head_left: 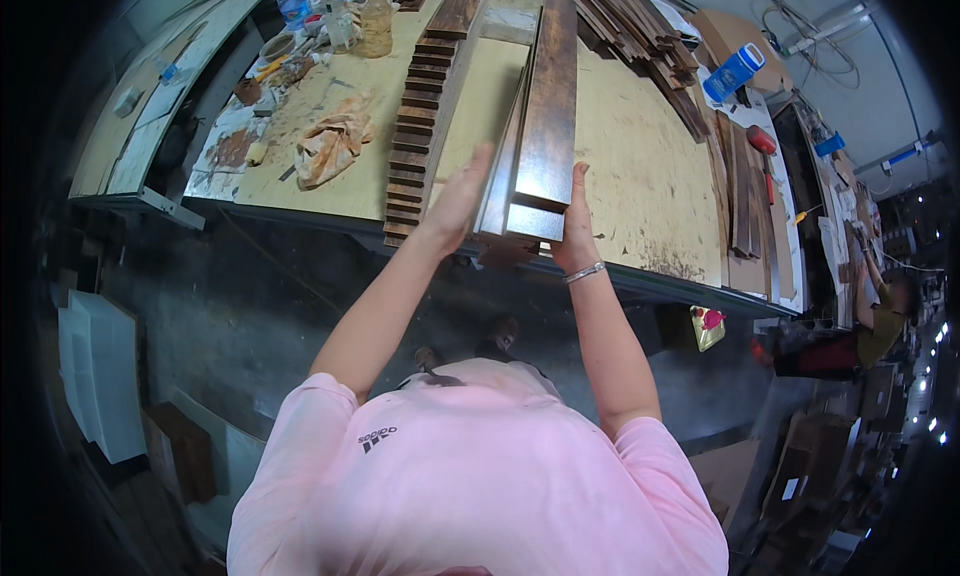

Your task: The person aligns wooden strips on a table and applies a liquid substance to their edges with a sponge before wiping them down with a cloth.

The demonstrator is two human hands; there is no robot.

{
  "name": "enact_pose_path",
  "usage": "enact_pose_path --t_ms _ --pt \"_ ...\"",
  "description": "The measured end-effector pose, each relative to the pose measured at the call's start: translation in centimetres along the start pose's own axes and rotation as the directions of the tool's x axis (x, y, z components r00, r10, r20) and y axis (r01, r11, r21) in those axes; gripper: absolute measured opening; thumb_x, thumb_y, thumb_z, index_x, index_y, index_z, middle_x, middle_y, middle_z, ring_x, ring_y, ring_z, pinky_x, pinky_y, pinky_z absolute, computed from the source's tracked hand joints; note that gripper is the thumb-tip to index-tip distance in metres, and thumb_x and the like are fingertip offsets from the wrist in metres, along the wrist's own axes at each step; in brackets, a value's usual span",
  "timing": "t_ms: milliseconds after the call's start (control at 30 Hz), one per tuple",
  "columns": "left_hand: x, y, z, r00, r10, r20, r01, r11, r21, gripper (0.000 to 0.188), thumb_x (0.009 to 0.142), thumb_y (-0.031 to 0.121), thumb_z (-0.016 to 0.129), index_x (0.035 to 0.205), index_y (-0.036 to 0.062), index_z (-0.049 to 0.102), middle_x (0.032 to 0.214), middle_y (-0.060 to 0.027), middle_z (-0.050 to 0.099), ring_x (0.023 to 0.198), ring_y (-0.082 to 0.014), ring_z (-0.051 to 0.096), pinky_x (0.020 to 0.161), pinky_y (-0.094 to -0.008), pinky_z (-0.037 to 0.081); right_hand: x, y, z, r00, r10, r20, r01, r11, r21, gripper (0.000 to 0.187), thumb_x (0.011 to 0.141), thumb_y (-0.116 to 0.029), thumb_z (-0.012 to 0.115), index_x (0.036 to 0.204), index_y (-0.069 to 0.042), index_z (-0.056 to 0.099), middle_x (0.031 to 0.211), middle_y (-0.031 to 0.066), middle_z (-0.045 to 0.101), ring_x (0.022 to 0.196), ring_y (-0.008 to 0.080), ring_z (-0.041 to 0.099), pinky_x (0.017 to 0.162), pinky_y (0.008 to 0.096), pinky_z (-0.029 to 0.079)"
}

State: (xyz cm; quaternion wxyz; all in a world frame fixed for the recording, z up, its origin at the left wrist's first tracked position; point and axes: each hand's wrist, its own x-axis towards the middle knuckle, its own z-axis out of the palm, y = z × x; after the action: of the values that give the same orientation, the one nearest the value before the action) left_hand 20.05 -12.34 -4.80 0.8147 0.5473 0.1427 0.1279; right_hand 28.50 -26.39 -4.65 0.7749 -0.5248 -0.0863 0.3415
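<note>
A stack of dark brown, glossy wooden planks [547, 106] lies lengthwise in front of me, its near end reaching past the table's front edge. My right hand [577, 221] grips the right side of that near end, thumb up along the edge and the other fingers hidden below. On the opposite side, my left hand [458, 204] is stretched out flat, slightly blurred, close beside the planks; whether it touches them I cannot tell. Left of it runs a long row of stacked dark wooden strips [415, 141] with staggered ends.
The pale worktable [640, 176] carries a stained rag [335, 141], bottles [375, 21] and clutter at left. More dark planks [640, 41] lie at the back right, near a blue bottle [733, 73] and a red-handled tool [762, 141]. Another person [880, 321] is far right.
</note>
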Motion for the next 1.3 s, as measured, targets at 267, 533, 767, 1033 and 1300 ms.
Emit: enact_pose_path --t_ms 267,533,767,1033,1300 --pt "-0.5 -0.6 2.5 0.985 -0.007 0.173 0.027 0.993 -0.112 0.082 0.104 0.056 0.032 0.155 -0.0032 0.01 0.155 -0.0174 0.032 0.142 -0.0213 0.032 0.115 -0.0316 0.028 -0.5 0.4 1.8 0.994 0.04 0.098 -0.068 0.95 0.305 0.069 0.102 -0.062 0.027 0.135 -0.006 0.05 0.123 0.0102 0.062 0.11 0.0231 0.062 0.094 0.0367 0.052" --pt "-3.5 -0.8 0.3 0.953 0.292 0.085 -0.302 0.877 0.374 0.077 0.098 0.046 0.055 0.154 0.0009 0.026 0.156 -0.0162 0.034 0.145 -0.0238 0.032 0.117 -0.0351 0.025 -2.2 1.0 -1.4 0.947 -0.302 -0.105 0.281 0.943 -0.177 0.067 0.101 -0.045 0.046 0.15 0.0 0.035 0.15 0.0163 0.041 0.138 0.0268 0.04 0.115 0.0373 0.029" --pt "-6.4 1.8 1.0 0.861 0.41 0.3 -0.505 0.626 0.593 0.086 0.078 0.017 0.08 0.15 0.0029 0.035 0.156 -0.0196 0.033 0.145 -0.0304 0.033 0.117 -0.0375 0.028 -6.0 -0.9 -1.1 0.818 -0.517 0.254 0.564 0.63 -0.534 0.079 0.082 -0.018 0.075 0.149 -0.002 0.037 0.156 0.0203 0.033 0.143 0.0315 0.035 0.115 0.04 0.03" --pt "-4.7 0.8 1.5 0.888 0.447 0.109 -0.438 0.747 0.5 0.067 0.08 0.008 0.076 0.141 0.0013 0.05 0.144 -0.0199 0.051 0.135 -0.0278 0.049 0.111 -0.0351 0.038 -5.2 -0.8 -0.5 0.856 -0.498 0.142 0.499 0.72 -0.483 0.065 0.083 -0.005 0.072 0.143 -0.001 0.048 0.147 0.02 0.047 0.133 0.0315 0.048 0.111 0.0382 0.037" --pt "-5.2 0.8 1.0 0.853 0.504 0.136 -0.489 0.681 0.545 0.064 0.08 0.006 0.077 0.14 0.0033 0.053 0.142 -0.0134 0.055 0.134 -0.0239 0.048 0.112 -0.0349 0.035 -5.0 -1.2 -1.1 0.787 -0.585 0.195 0.555 0.534 -0.638 0.064 0.077 -0.004 0.077 0.137 -0.001 0.055 0.14 0.0206 0.053 0.126 0.0306 0.054 0.106 0.0377 0.042"
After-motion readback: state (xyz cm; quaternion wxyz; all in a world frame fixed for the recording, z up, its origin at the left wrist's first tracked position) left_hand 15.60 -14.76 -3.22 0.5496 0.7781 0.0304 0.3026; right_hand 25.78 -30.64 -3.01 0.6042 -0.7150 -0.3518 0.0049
